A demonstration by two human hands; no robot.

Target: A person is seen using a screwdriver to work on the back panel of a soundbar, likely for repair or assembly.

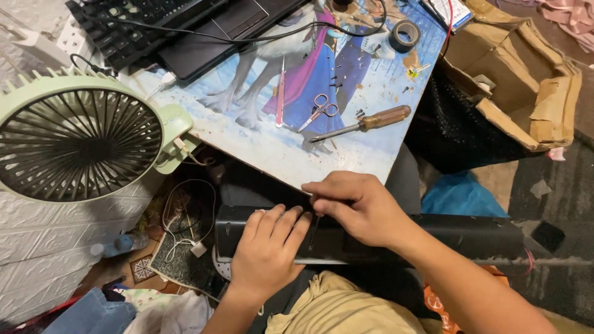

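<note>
A long black bar-shaped device (470,238) lies across my lap, below the edge of a low table (371,151). My left hand (269,250) lies flat on its left part, fingers pressing on top. My right hand (359,207) is pinched on a thin dark tool (314,232), its tip pointing down onto the device between my two hands. The middle of the device is hidden under my hands.
On the picture-printed table lie a wooden-handled screwdriver (365,122), small scissors (318,110), pink tweezers (280,93), a tape roll (404,35) and a laptop (204,31). A green fan (77,142) stands at left. A cardboard box (520,80) is at right, cables and clutter on the floor.
</note>
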